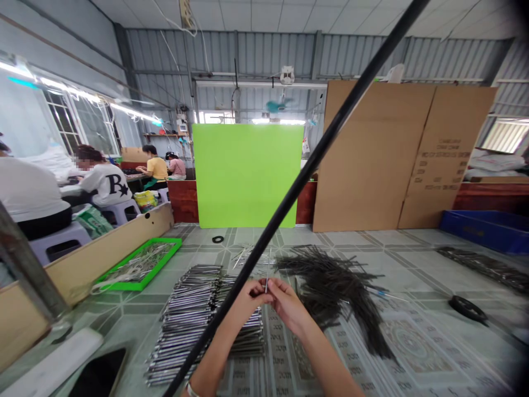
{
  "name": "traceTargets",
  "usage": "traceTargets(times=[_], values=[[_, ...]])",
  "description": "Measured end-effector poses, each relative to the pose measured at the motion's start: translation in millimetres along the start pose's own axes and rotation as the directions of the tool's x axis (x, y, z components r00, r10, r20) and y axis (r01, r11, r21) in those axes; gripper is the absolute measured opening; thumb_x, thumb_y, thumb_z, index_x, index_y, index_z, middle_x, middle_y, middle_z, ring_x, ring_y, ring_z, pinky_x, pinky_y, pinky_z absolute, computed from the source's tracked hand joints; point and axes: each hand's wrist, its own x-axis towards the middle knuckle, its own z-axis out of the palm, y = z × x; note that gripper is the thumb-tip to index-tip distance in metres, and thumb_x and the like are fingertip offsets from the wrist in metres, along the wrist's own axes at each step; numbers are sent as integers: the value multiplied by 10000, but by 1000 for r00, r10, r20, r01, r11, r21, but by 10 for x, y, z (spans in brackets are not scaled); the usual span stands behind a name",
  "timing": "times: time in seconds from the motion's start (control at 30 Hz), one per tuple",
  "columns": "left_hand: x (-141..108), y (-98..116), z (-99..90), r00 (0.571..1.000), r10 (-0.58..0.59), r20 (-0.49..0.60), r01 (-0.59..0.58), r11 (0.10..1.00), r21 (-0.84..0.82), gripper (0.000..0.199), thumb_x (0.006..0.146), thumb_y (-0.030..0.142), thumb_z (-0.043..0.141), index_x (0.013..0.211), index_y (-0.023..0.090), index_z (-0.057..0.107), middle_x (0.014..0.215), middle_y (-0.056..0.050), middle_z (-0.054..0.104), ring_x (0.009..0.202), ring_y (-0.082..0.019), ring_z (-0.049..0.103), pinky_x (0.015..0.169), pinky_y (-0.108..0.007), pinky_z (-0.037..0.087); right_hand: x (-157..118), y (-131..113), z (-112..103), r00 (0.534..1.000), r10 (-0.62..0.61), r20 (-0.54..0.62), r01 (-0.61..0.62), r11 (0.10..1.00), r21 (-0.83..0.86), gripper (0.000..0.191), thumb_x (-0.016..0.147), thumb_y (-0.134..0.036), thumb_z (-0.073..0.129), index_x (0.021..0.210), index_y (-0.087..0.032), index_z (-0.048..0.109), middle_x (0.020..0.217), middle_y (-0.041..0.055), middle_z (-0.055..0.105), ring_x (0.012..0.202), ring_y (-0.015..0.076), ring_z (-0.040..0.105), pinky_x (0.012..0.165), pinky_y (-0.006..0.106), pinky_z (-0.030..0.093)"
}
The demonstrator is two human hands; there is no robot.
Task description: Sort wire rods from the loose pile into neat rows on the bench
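My left hand (253,294) and my right hand (285,302) meet at the middle of the table, fingertips pinched together. Between them stands a thin metal rod (269,267), nearly upright; which fingers bear it is hard to make out. Just left of and beneath my hands lie neat stacks of shiny metal rods (182,325). A loose heap of thin black sticks (334,281) spreads to the right. Beyond my fingertips a few silvery rods (248,256) are scattered. A black diagonal bar (289,207) crosses in front and hides part of the left forearm and the stacks.
At left is a green tray (142,284) with metal pieces, near a phone (101,375) and a white box (58,364). Black coils (468,309) and a blue bin (487,229) are at right. A green board (248,176) stands behind. Several people sit at left.
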Motion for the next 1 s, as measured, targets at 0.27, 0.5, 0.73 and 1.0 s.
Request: traceTargets(times=[0.27,0.5,0.73,1.0], values=[[-8,-68,-52,996,23,-81,-27,998,-51,285,641,380,707,759,171,553,537,64,512,504,-99,472,530,-222,403,-18,-21,-46,995,90,-33,-89,996,31,267,602,-367,767,736,-161,662,656,-11,624,589,81,539,549,194,401],[-42,-45,-83,957,289,25,-290,955,61,277,807,368,563,1036,213,578,957,-49,626,796,-160,582,756,-298,475,10,23,-74,987,146,-65,-136,981,137,264,612,-362,739,762,-172,636,793,20,680,661,119,598,584,224,423],[-49,22,-83,945,325,44,-327,942,70,207,878,279,454,993,199,607,902,-41,631,858,-154,575,787,-284,461,13,9,-83,989,82,-124,-80,996,28,258,585,-357,756,646,-164,597,637,-25,615,615,92,565,541,189,388],[15,-155,-52,992,79,-96,-88,992,-92,291,832,400,485,894,156,630,677,-16,651,492,-120,573,534,-253,466,15,-38,-115,991,95,-92,-99,994,-40,392,665,-519,669,824,-163,638,761,10,640,562,78,560,477,186,383]])
